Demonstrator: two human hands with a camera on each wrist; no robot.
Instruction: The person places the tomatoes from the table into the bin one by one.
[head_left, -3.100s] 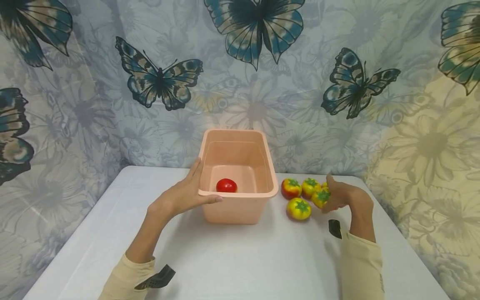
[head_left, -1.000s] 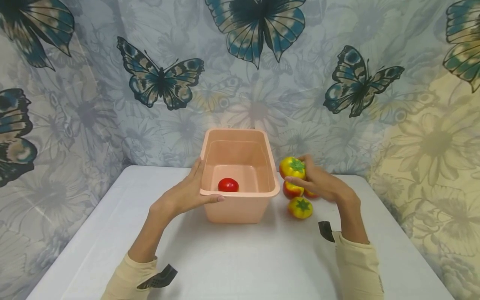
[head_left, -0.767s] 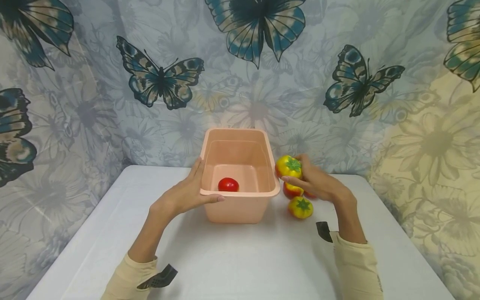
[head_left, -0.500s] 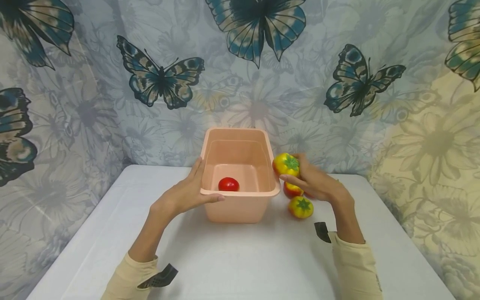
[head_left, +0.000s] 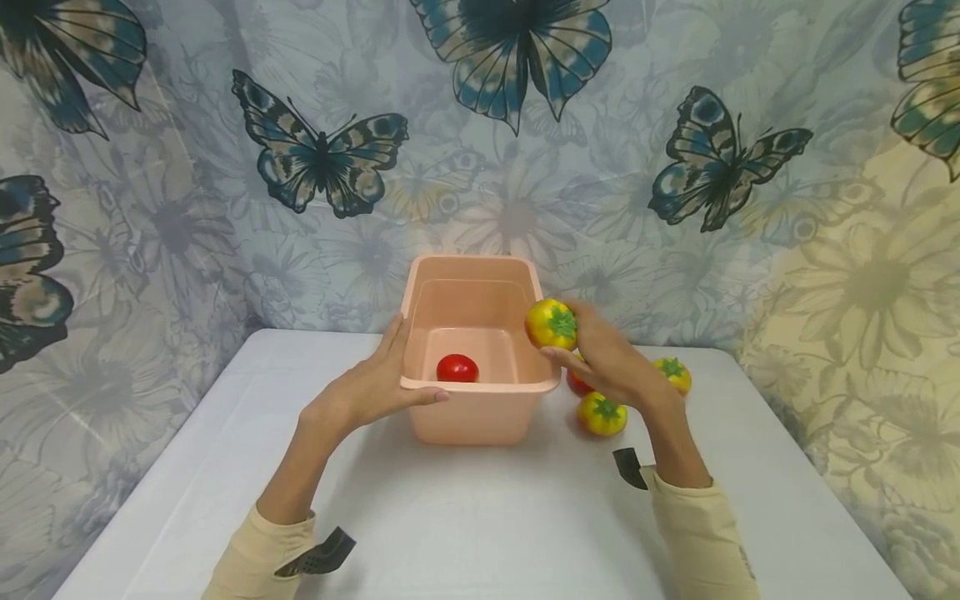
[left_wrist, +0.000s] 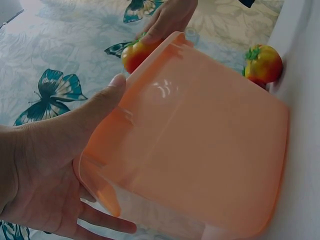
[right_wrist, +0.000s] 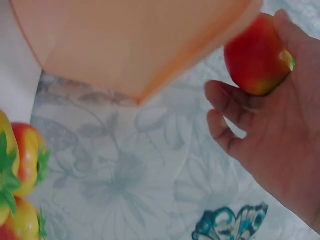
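A peach plastic bin (head_left: 468, 417) stands mid-table, with one red tomato (head_left: 457, 368) inside near its front wall. My left hand (head_left: 367, 387) rests on the bin's front left corner, thumb along the front rim and straight fingers along the left side. At the right rim, raised above the table, my right hand (head_left: 611, 354) holds a yellow-and-red tomato (head_left: 551, 323) with a green star-shaped top between thumb and fingers. In the right wrist view that tomato (right_wrist: 257, 57) shows its red side, close to the bin's edge.
Right of the bin, a tomato (head_left: 602, 414) sits at the front and another (head_left: 673, 375) farther right. One more (head_left: 577, 383) is partly hidden behind my right hand. The white table (head_left: 480, 517) ends at a butterfly-print backdrop (head_left: 517, 192).
My right hand has taken a tomato from the group, lifted it, and carried it left to the bin's right rim. The left hand and the bin have stayed nearly still.
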